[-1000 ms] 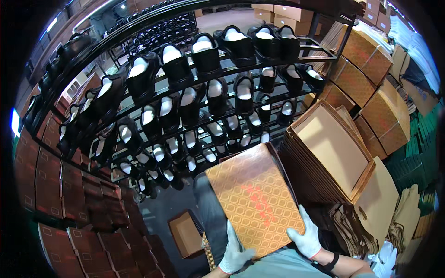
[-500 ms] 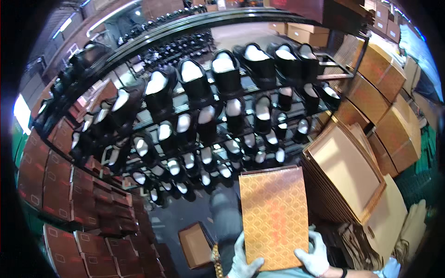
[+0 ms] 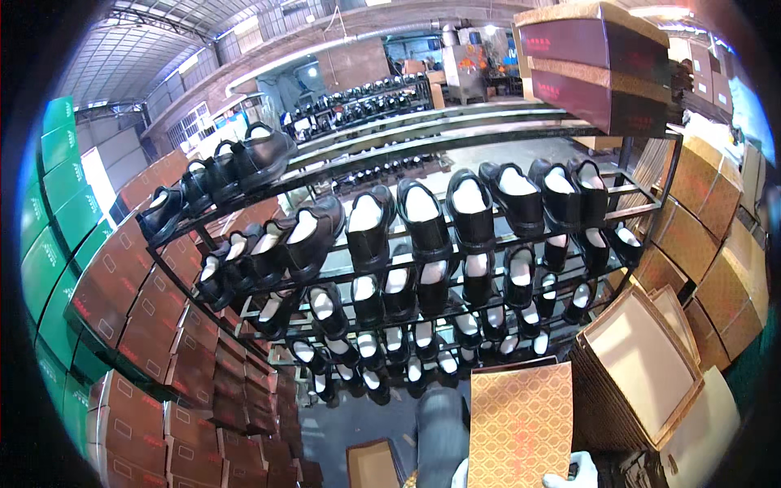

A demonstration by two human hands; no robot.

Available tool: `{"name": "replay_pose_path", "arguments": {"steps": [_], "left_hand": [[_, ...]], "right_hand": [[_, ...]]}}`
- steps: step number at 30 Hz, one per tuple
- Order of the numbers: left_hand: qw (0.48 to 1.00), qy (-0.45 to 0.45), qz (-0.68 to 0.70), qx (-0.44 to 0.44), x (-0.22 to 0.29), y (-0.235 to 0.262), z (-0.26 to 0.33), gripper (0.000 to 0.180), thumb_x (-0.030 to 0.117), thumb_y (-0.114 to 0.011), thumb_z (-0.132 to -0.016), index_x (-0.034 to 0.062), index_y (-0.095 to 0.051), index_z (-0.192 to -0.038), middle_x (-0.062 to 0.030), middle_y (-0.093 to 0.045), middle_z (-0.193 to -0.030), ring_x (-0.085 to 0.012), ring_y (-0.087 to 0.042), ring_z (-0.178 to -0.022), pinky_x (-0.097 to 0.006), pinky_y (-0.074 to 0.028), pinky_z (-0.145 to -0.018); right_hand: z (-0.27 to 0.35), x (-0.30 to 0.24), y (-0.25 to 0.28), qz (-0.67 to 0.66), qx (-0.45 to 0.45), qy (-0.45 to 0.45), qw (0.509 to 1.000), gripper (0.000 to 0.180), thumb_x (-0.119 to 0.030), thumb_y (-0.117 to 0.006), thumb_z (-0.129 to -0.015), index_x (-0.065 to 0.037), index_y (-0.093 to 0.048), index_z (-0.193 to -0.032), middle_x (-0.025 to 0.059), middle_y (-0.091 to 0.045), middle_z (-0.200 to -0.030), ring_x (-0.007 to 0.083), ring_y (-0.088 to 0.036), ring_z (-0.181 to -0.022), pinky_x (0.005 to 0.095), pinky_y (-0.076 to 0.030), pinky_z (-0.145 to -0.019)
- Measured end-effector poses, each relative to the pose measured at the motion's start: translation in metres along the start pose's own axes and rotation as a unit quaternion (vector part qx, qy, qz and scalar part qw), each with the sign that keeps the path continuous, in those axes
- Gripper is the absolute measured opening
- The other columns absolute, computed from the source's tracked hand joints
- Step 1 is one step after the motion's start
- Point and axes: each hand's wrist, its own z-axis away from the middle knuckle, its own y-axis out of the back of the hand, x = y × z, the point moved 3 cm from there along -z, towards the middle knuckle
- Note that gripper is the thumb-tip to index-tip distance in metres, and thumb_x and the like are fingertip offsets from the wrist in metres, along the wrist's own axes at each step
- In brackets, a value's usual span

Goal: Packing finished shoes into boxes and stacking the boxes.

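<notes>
Holding a gold box point(image 3: 521, 427), left hand point(image 3: 460, 474) and right hand point(image 3: 581, 474) point it lengthwise toward the rack point(image 3: 390, 267).

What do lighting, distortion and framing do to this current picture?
In the head view, fisheye distortion bows the shoe rack; glare burns out the ceiling lamp at upper right; the lower edge crops the gold-patterned box, left hand and right hand.

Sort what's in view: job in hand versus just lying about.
Probably the job:
gold patterned box, held by left hand and right hand
perhaps black shoes
perhaps stacked open trays

Apparently lying about:
open carton on floor
green boxes
brown boxes
</notes>
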Motion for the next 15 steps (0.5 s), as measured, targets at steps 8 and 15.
{"name": "replay_pose_path", "arguments": {"steps": [8,15], "left_hand": [[0.997,-0.033,-0.063,0.021,-0.003,0.005,0.002,0.108,0.013,-0.081,-0.092,0.004,-0.015,-0.178,-0.0267,-0.047,-0.169,-0.0352,-0.046,-0.158,-0.045,-0.041,-0.128],[0.994,-0.01,-0.096,0.056,-0.043,0.017,-0.015,0.107,0.019,-0.085,-0.092,0.0083,-0.02,-0.177,-0.0253,-0.052,-0.164,-0.0361,-0.052,-0.153,-0.046,-0.045,-0.125]], "right_hand": [[0.002,0.0,0.0,-0.132,-0.037,-0.033,0.99,0.024,-0.007,-0.077,-0.1,-0.003,-0.064,-0.12,-0.0006,-0.059,-0.09,0.0078,-0.052,-0.08,0.0284,-0.046,-0.07],[-0.048,0.019,-0.004,-0.229,-0.085,0.01,0.97,0.085,0.003,-0.083,-0.088,-0.008,-0.043,-0.161,0.0078,-0.059,-0.119,0.0179,-0.06,-0.105,0.036,-0.058,-0.094]]}}
